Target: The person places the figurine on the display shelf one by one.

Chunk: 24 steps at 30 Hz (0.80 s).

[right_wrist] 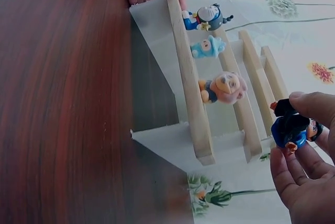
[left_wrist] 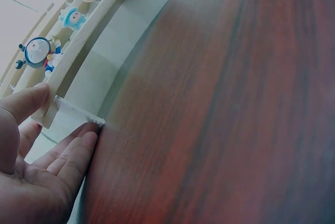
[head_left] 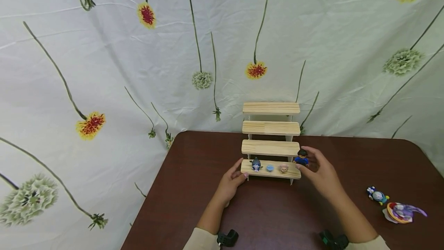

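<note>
A four-tier wooden display stand (head_left: 270, 148) stands at the back of the table. My left hand (head_left: 231, 180) holds the left end of its lowest board, thumb on the near edge. In my right hand (head_left: 322, 173) a small figurine with dark hair and blue clothes (head_left: 301, 157) is pinched between thumb and fingers, just off the right end of the lower boards. Along the lowest board stand a blue-and-white figurine with dark headwear (left_wrist: 39, 54), a light-blue figurine (right_wrist: 207, 47) and a tan and pinkish figurine (right_wrist: 225, 88).
On the right of the dark brown table (head_left: 277, 211) lie a blue-and-white figurine (head_left: 377, 195) and a purple toy with an orange-yellow rim (head_left: 402, 213). Behind the table hangs a white cloth (head_left: 166, 57) printed with flowers, close to the stand's back.
</note>
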Available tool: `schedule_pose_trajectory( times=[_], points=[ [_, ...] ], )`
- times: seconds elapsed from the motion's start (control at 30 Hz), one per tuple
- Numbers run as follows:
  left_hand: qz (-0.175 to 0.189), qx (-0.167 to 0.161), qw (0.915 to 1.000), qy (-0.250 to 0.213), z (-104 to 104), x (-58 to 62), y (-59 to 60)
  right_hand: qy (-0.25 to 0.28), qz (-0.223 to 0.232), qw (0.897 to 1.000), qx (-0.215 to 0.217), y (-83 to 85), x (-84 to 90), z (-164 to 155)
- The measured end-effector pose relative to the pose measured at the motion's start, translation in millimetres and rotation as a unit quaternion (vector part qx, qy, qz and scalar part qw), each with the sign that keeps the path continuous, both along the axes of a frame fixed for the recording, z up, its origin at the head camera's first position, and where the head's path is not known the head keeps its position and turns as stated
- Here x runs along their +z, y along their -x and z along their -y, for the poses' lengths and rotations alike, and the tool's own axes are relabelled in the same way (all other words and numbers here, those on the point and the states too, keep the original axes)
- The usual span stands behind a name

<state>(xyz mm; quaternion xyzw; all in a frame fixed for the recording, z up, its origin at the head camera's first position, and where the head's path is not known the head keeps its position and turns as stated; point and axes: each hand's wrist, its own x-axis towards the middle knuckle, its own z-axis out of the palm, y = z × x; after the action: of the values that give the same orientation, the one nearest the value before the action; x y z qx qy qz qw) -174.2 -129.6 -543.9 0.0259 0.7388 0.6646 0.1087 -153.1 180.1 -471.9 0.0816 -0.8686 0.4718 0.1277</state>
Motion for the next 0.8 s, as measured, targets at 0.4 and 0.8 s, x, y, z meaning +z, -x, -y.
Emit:
schedule_pose_trajectory(
  times=[0.4, 0.8],
  points=[
    [0.000, -0.005, 1.0000, -0.002, 0, 1.3, -1.0, -0.006, 0.000, 1.000, 0.027, 9.1, 3.0, 15],
    [-0.003, -0.009, 0.9999, -0.005, 0, 3.0, -2.1, 0.011, 0.036, 0.998, 0.056, 20.7, 11.9, 28]
  ],
)
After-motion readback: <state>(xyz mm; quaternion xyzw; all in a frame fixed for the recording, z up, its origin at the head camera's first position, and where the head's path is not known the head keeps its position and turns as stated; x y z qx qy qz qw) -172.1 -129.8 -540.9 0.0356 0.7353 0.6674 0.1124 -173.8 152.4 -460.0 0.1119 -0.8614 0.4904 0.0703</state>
